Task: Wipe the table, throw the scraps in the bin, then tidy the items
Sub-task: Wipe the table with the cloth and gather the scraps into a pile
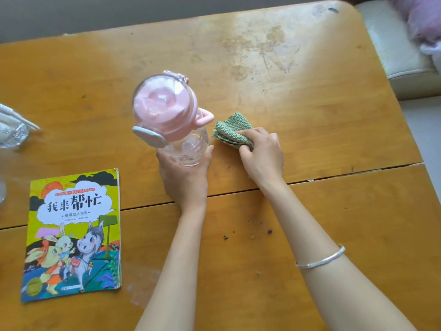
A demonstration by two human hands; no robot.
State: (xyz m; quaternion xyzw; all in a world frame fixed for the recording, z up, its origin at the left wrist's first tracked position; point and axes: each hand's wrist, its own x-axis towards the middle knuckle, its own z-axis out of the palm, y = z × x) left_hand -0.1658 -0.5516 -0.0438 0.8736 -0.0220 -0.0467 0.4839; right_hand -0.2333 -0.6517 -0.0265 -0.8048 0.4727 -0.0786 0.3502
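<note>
Two hands are at work, and part of each grip is hidden: the left hand (185, 173) covers the bottle's base, so I cannot tell whether the bottle (167, 120) stands on the table (322, 111) or is lifted off it, and the right hand's fingertips are tucked out of sight in the cloth's folds. The left hand wraps thumb and fingers round the clear lower end of the bottle and holds it. The right hand (261, 154), fingers curled, grips the near edge of the green cloth (232, 130), which lies bunched on the table just right of the bottle. The bottle is tilted, its long axis running from the base in the hand up to the pink domed lid, which leans left and towards the camera; a pink loop sticks out on the cloth side and a grey flap on the left. A silver bracelet (321, 258) sits on the right forearm. Dark crumbs (251, 236) are scattered on the near part of the table, between and beside the forearms, this side of a seam across the top. A picture book (74, 235) lies flat, cover up, to the left. At the left edge something clear (12, 137) is cut off and hard to make out. A pale cushion (391, 51) at the far right is partly out of frame.
</note>
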